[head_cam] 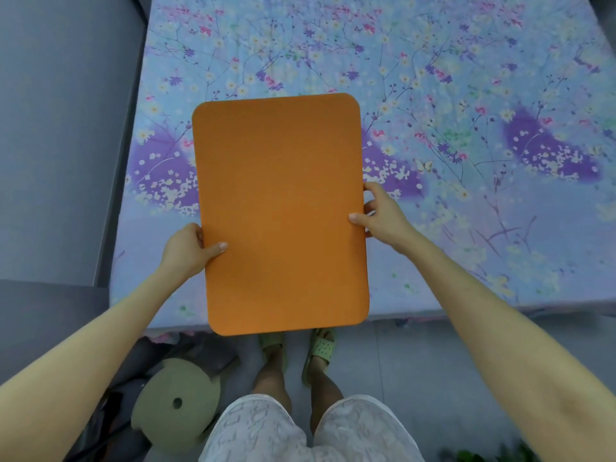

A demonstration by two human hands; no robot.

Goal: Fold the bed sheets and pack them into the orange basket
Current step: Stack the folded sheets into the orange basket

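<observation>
I hold a flat orange rectangle with rounded corners (pixel 280 211) level above the near edge of the bed; it looks like the basket's underside or a flat panel, and I cannot tell which. My left hand (pixel 188 250) grips its left edge, thumb on top. My right hand (pixel 380 211) grips its right edge, thumb on top and fingers curled under. A light blue sheet with purple and pink flowers (pixel 450 105) lies spread flat over the bed below and beyond the orange piece.
A grey wall or bed frame (pixel 63 135) runs along the left side of the bed. On the grey floor at my feet lie a round olive-green stool (pixel 176 401) and dark cloth (pixel 110 415). My legs and green slippers (pixel 316 348) stand at the bed's foot.
</observation>
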